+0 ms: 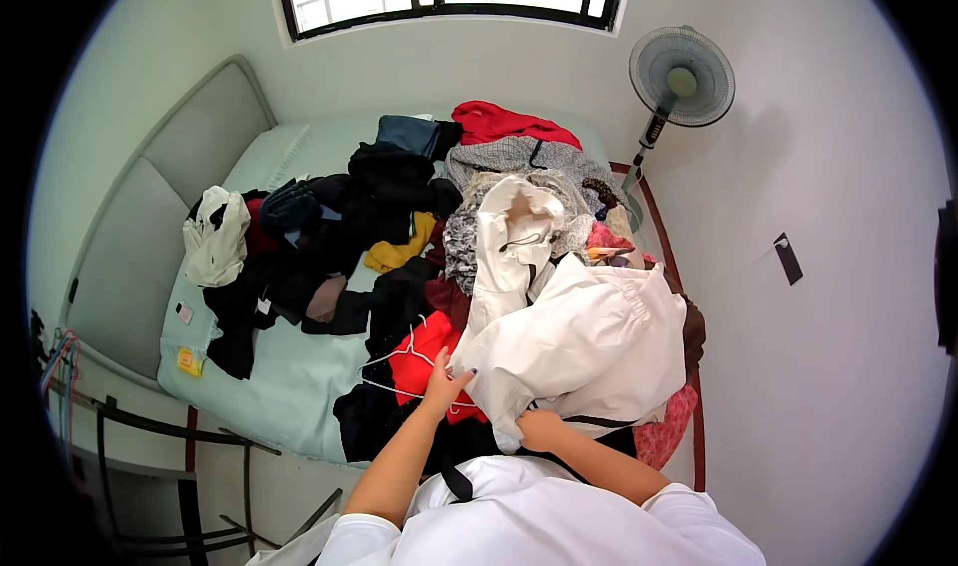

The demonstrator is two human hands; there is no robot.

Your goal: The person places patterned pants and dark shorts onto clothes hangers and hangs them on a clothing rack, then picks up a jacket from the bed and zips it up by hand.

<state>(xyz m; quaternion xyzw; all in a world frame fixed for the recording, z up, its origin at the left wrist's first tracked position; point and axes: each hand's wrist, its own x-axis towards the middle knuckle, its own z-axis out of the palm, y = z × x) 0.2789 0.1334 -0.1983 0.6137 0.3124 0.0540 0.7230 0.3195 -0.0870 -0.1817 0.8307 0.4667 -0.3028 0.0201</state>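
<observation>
A white hooded jacket (pixel 589 341) lies spread over the clothes pile, its hood toward the window. My right hand (pixel 540 430) is closed on the jacket's near edge, with the fabric bunched at the fingers. Beside the jacket's left edge is my left hand (pixel 441 384), thumb and forefinger apart; its other fingers are partly hidden. Close to that hand, a white wire hanger (pixel 409 349) rests on a bright red garment (pixel 417 366). Dark clothing lies under and around them.
The bed (pixel 289 401) carries many dark clothes (pixel 329 237), a yellow garment (pixel 402 247), a cream garment (pixel 216 237) and a red one (pixel 509 124). A standing fan (pixel 682 79) is at the far right corner. Dark metal rack bars (pixel 175 441) stand at lower left.
</observation>
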